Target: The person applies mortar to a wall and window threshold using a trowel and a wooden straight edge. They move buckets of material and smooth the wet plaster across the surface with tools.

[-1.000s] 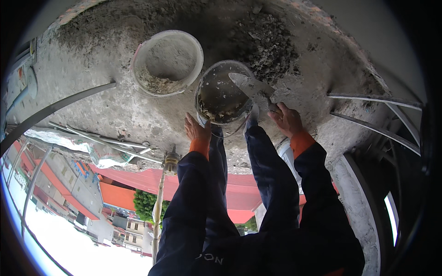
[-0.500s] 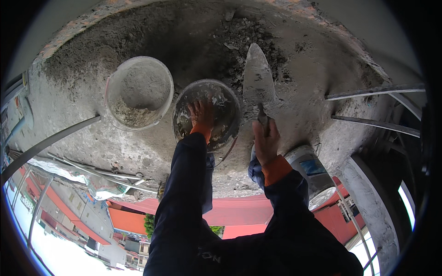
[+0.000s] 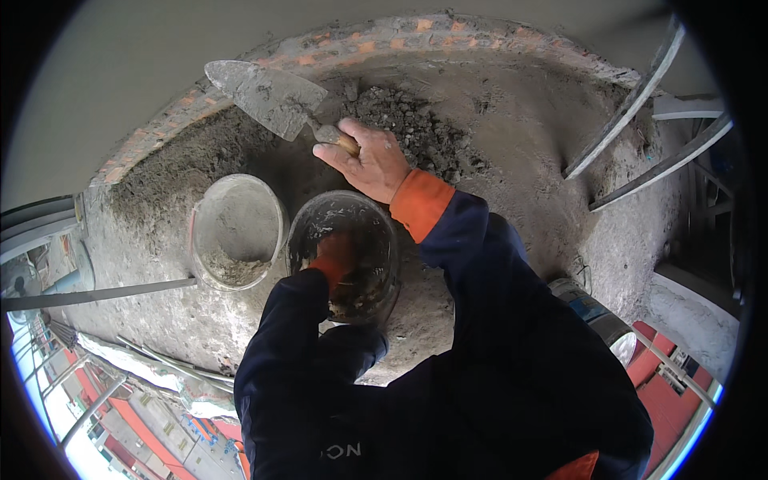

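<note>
In my right hand (image 3: 368, 160) is the wooden handle of a mortar-caked trowel (image 3: 268, 96), its pointed blade raised toward the upper left, over the floor near the brick edging. My left hand (image 3: 336, 248) reaches down inside a dark, dirty bucket (image 3: 382, 224); its fingers are dim and hard to make out. Just left of that bucket stands a pale bucket (image 3: 232, 216) holding grey powdery material. A heap of dark crumbly mortar and rubble (image 3: 424, 136) lies above the buckets, to the right of my right hand.
A curved exposed-brick edge (image 3: 432, 34) runs along the far side. Metal bars (image 3: 632, 104) lean at the right and another (image 3: 104, 296) crosses the left. A bucket (image 3: 584, 312) lies at lower right. Red roofs (image 3: 136, 424) show below the ledge.
My right hand has lifted the trowel up and leftward, turning its blade sideways. My left hand went down into the dark bucket. The view has shifted, showing more of the brick edge.
</note>
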`<state>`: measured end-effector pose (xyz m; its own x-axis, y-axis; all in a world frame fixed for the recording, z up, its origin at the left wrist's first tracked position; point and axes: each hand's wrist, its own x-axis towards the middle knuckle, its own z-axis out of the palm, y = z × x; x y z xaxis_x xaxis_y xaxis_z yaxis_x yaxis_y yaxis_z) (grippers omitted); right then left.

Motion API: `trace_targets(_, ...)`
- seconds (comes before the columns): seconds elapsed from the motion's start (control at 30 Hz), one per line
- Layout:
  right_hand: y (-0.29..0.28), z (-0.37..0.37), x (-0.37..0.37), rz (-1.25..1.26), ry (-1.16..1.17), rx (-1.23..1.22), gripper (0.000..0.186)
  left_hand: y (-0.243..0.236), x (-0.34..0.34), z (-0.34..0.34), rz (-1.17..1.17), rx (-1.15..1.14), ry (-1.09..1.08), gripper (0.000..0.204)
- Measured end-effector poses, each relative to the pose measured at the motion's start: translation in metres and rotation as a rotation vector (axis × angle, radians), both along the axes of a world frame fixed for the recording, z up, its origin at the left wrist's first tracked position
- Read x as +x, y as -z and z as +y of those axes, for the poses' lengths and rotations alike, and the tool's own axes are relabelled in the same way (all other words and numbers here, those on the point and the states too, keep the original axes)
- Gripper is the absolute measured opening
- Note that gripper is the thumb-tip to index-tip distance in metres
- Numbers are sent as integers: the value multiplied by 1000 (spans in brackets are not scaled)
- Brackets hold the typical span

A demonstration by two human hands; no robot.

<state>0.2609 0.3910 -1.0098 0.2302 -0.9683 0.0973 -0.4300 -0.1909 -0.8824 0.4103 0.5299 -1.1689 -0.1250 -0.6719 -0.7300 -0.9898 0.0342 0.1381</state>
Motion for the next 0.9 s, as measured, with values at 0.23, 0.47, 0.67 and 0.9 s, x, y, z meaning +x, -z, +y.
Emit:
trace_targets(0.23,-33,-23,-97,73,-56,-80,62,-117,8,-6,392,-232,-396,61)
trace_targets(0.47,21,4,-217,137,246,124,51,-174,-22,-106,1029,-675,-488,67)
trace_targets(0.67,91,59,-267,130,431,388,76,-165,-70,-178,899,-924,-501,50)
trace_targets(0.9,127,88,-274,181,484,463,79,-160,-106,-197,1165,-904,-694,49)
